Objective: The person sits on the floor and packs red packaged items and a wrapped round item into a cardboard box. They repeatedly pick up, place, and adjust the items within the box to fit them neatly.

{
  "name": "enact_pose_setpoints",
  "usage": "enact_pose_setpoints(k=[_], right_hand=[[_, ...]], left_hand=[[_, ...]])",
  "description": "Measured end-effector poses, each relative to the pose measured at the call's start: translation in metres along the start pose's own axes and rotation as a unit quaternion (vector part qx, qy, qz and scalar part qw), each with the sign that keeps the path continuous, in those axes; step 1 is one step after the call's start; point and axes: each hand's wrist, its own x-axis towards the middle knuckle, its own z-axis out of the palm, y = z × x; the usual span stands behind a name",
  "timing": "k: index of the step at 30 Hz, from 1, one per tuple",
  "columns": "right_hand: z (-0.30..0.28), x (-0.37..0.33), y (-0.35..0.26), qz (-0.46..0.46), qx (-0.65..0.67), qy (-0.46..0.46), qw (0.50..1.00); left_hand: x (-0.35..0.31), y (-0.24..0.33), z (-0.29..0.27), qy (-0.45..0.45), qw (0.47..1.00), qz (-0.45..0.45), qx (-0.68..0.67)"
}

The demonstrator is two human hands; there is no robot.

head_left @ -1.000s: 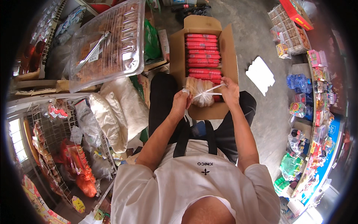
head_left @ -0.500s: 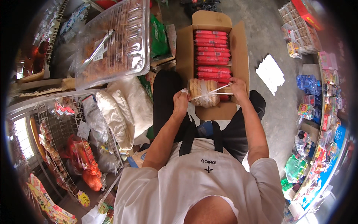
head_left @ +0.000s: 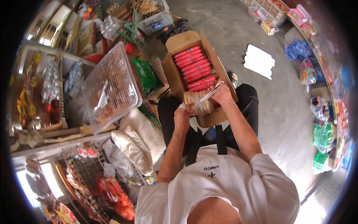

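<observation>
Strip of translucent white plastic (head_left: 211, 93) now slants steeper over clear-bagged round beige biscuits (head_left: 191, 98); our left hand (head_left: 182, 117) pinches white end, right hand (head_left: 222, 93) clenches strip, work seemingly unfinished.

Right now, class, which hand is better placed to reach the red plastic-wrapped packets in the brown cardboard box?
Probably the right hand: it is nearer the red packets, though it grips the clear plastic bag of tan discs. The left hand is farther off, with that bag between it and them.
</observation>
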Motion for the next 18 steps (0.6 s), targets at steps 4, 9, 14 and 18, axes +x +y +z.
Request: enact_pose_setpoints(k=[4,9,14,18], right_hand=[[0.018,0.022,-0.003,-0.026,-0.024,0.006,0.999],[0.056,0.041,0.002,-0.127,-0.071,0.137,0.98],[0.042,0.096,0.016,-0.205,-0.18,0.184,0.944],[-0.004,0.17,0.032,-0.222,-0.216,0.206,0.928]], left_hand=[[-0.012,0.002,0.021,-0.063,0.998,-0.015,0.014],[-0.015,0.006,0.04,-0.072,0.993,0.035,0.092],[-0.021,0.003,0.05,-0.065,0.973,0.07,0.21],[-0.026,0.001,0.053,-0.056,0.958,0.078,0.269]])
